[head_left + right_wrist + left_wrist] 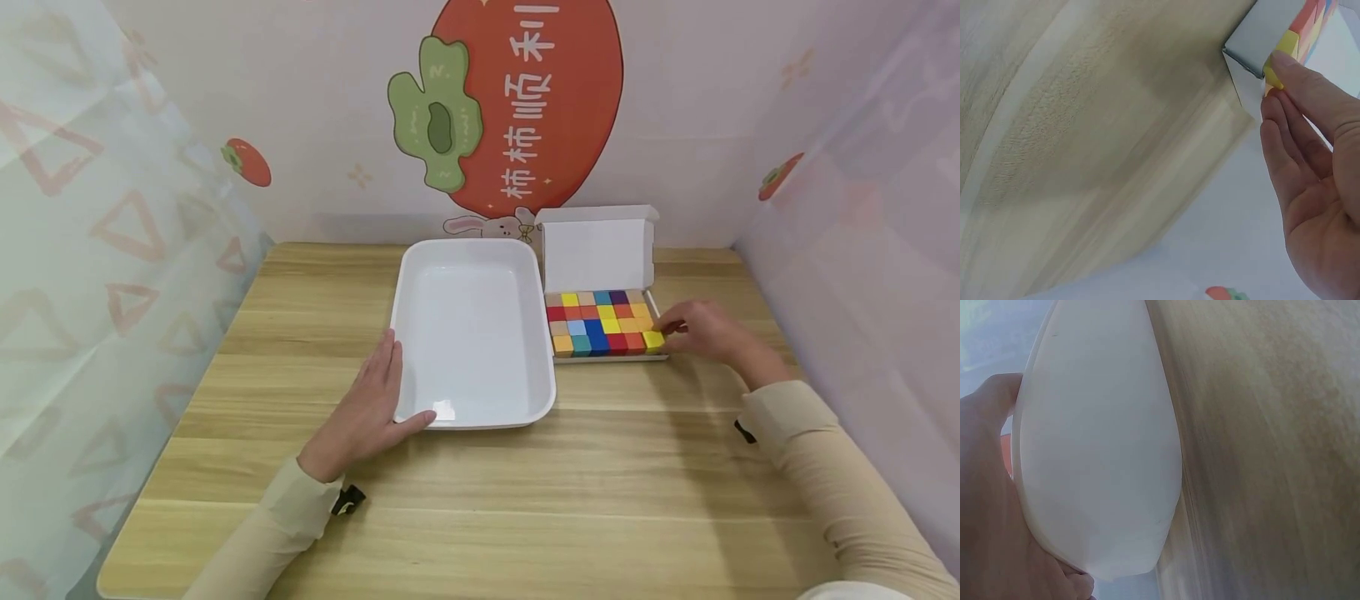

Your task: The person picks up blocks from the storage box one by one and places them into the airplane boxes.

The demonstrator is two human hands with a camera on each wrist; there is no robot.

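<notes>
A white rectangular tray [472,333] stands on the table with nothing inside it. My left hand [367,412] rests against its near left corner, fingers straight along the left side and thumb over the front rim. The left wrist view shows the tray's outer wall [1100,450] beside that hand. To the tray's right lies a shallow white cardboard box [597,254] with its lid raised. Rows of coloured cubes [594,327] fill the box. My right hand [708,329] pinches the yellow cube [654,340] in the near right corner between thumb and fingers; the cube sits slightly tilted.
The wooden table [525,508] runs in front of the tray and box. Behind it rises a wall sheet [322,108] printed with persimmons, and patterned sheets hang on both sides. The box's left edge adjoins the tray's right rim.
</notes>
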